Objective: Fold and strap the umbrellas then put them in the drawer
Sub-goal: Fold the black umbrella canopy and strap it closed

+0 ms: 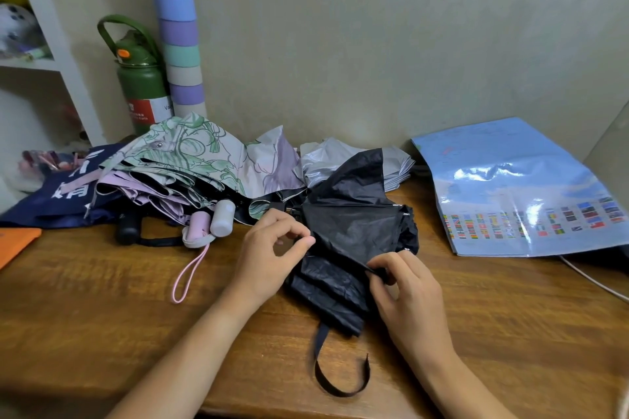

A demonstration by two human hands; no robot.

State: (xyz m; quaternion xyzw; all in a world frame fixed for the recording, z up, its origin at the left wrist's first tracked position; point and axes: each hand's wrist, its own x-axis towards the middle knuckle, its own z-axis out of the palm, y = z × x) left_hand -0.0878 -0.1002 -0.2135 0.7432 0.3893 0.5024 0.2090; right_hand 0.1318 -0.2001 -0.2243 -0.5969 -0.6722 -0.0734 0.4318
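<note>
A black umbrella (350, 228) with a silver outer side lies half gathered in the middle of the wooden desk (102, 299). My left hand (272, 252) pinches a fold of its black cloth at the left edge. My right hand (405, 286) pinches another fold lower down on the right. Its black strap (326, 374) trails loose toward the desk's front edge. Behind, to the left, lies a heap of unfolded umbrellas: a floral green and lilac one (190, 156) and a pink one with pale handles (211, 221) and a pink wrist loop (190, 269).
A dark blue umbrella (61, 201) lies at the far left. A green flask (139, 78) and a tall stack of pastel cups (177, 31) stand against the wall. A glossy blue map sheet (510, 187) covers the right side. An orange item (17, 241) sits at the left edge.
</note>
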